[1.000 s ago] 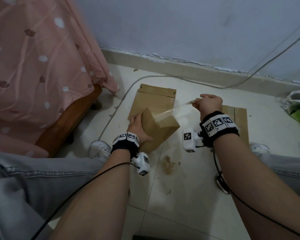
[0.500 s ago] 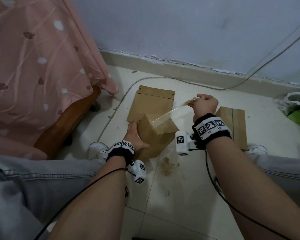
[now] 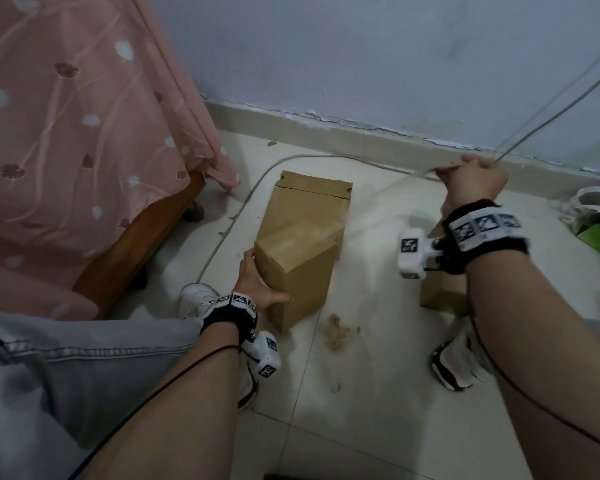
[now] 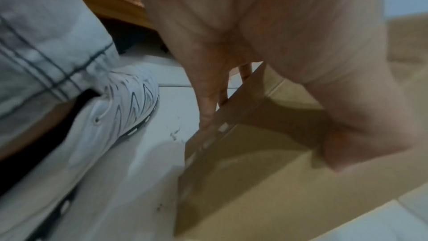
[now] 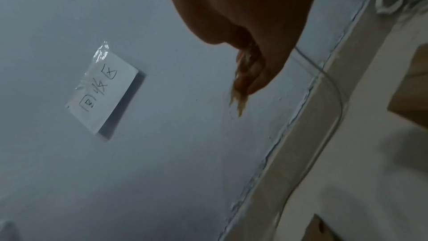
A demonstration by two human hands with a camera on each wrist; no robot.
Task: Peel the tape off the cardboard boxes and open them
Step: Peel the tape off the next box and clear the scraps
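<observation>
- Brown cardboard box [image 3: 298, 271] stands on the floor [image 3: 361, 393] at the centre of the head view, tilted up on one lower corner; its long axis runs from lower centre up toward the upper right, the small end face turned to the upper left.
- Left hand [image 3: 257, 285] grips the box's near left edge, thumb along the front face and fingers [image 4: 208, 105] wrapped over the end; the wrist view shows them curled round the cardboard edge.
- Clear tape [image 3: 388, 188] stretches taut from the box's upper end up to the right hand [image 3: 471, 181] in the upper right of the frame; that hand is a closed fist, the tape's crumpled end [image 5: 238, 102] pinched at the fingers.
- A flattened cardboard piece [image 3: 309, 206] lies on the floor just behind the box, touching it; a second box [image 3: 440, 292] sits at right, largely hidden by the right wrist.
- A grey cable [image 3: 229, 223] curves across the floor left of the box; a scrap of torn brown fibre [image 3: 335, 332] lies below it.
- White shoes [image 3: 194, 299] flank the box; a pink spotted cloth [image 3: 84, 116] fills the upper left.
- A green-and-white bag [image 3: 596, 220] sits at the right edge; its contents cannot be told.
</observation>
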